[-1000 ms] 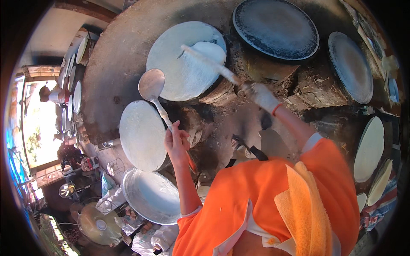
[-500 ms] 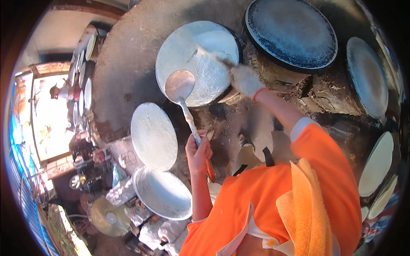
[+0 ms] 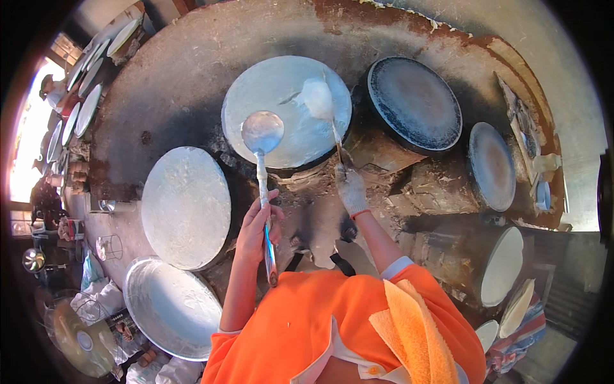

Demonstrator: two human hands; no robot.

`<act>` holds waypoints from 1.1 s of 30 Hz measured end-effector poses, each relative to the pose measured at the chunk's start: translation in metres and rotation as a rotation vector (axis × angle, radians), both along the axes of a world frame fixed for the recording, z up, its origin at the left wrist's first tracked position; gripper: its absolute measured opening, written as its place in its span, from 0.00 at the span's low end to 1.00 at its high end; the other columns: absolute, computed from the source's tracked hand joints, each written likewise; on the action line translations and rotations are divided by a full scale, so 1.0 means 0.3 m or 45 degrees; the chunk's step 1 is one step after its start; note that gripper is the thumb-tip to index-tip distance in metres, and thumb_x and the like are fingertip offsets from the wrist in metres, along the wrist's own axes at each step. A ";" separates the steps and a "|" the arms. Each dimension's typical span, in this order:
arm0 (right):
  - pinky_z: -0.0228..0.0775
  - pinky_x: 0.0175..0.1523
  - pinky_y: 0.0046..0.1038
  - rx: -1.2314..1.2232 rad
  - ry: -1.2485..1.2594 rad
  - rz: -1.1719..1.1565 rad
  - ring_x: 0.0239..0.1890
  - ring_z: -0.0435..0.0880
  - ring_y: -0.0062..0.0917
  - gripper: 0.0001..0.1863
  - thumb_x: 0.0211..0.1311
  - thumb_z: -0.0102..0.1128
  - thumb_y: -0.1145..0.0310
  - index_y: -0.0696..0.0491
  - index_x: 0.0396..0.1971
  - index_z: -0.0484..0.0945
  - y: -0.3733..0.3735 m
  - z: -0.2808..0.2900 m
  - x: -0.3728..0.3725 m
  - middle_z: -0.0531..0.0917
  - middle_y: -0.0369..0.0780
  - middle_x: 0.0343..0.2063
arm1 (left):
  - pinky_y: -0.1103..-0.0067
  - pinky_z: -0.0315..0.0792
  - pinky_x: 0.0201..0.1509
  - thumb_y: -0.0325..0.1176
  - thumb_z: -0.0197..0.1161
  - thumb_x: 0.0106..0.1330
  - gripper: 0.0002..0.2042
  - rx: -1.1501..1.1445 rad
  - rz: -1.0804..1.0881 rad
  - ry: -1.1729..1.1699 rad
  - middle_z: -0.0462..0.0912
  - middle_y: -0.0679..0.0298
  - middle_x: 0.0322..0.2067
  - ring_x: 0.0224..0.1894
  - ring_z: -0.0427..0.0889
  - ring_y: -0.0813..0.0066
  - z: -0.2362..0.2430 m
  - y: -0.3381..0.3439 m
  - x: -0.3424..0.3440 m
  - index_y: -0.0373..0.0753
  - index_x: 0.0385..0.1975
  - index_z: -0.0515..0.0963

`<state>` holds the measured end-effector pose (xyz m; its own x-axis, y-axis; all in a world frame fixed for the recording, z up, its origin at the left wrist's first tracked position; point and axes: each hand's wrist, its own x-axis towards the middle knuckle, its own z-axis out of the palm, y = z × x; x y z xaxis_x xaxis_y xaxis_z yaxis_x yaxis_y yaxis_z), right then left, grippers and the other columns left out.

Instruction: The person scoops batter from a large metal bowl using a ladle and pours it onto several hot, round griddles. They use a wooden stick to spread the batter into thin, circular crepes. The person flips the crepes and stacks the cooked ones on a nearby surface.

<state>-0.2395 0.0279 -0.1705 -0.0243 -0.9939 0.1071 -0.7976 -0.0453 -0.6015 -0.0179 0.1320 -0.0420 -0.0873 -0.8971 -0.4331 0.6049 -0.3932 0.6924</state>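
My left hand is closed around the handle of a long ladle. The ladle's round metal bowl hangs over the near left part of a round griddle, whose top is covered with a thin pale layer of batter. A thicker white patch of batter shows on its right side. In a white knitted glove, my right hand grips a thin spreader near the griddle's near right edge. The spreader's far end reaches across the white patch; its exact shape is hard to make out.
A dark griddle and a smaller one stand to the right. At left are a pale round griddle and a wide metal basin. Another person is at the far left. An orange towel hangs on my front.
The view has turned and shifted. My right hand, blurred beside the griddle earlier, is now nearer my body, with the spreader stretched over the batter. The ladle stays over the griddle in my left hand.
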 end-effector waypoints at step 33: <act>0.64 0.31 0.23 -0.014 0.147 0.551 0.28 0.70 0.20 0.14 0.64 0.42 0.66 0.56 0.43 0.73 0.018 -0.207 0.033 0.74 0.34 0.27 | 0.81 0.60 0.11 0.32 0.45 0.65 0.04 0.069 -0.103 -0.816 0.65 0.65 0.17 0.09 0.62 0.79 -0.002 -0.262 0.071 0.39 0.32 0.62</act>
<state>-0.2295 0.0334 -0.2328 0.4066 -0.9086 0.0955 -0.7657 -0.3959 -0.5070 0.0033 0.0533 -0.0426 0.1375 -0.8739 -0.4663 0.0450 -0.4648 0.8843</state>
